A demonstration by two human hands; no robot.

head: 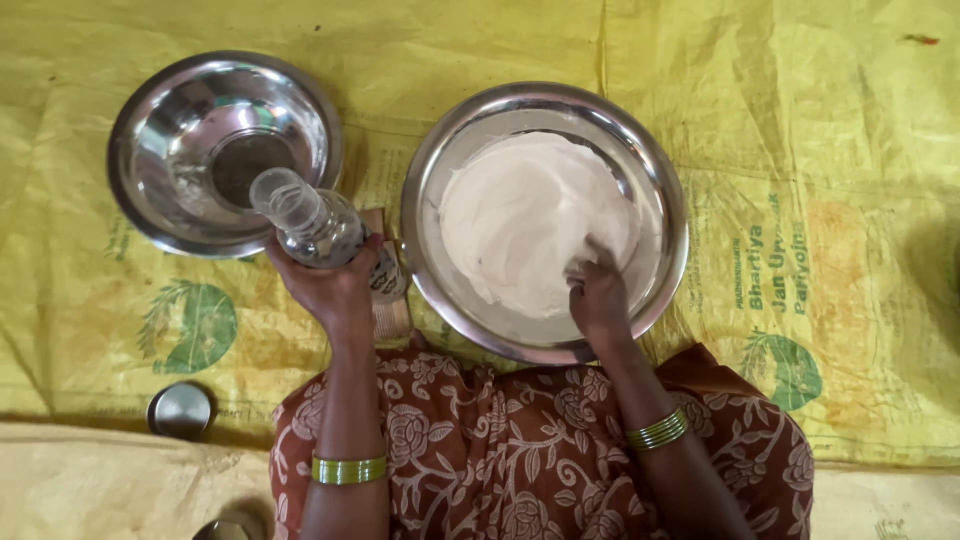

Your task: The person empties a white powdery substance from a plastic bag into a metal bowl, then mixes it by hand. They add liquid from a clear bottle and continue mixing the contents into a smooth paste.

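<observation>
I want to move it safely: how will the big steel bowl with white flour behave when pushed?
The steel bowl probably slides easily on the smooth yellow sheet. The flour likely makes it heavy and steady. Its rounded base may rock slightly.

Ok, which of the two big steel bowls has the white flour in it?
The right-hand bowl, where the right hand rests in the flour; the left bowl holds none.

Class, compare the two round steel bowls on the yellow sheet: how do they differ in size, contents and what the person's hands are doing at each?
The right shiny round steel bowl is larger than the left shiny round steel bowl. The right bowl holds a mound of pale flour; the left shows only bare metal. The right hand presses into the flour, while the left hand holds a clear bottle by the left bowl. Both are reflective steel.
</observation>
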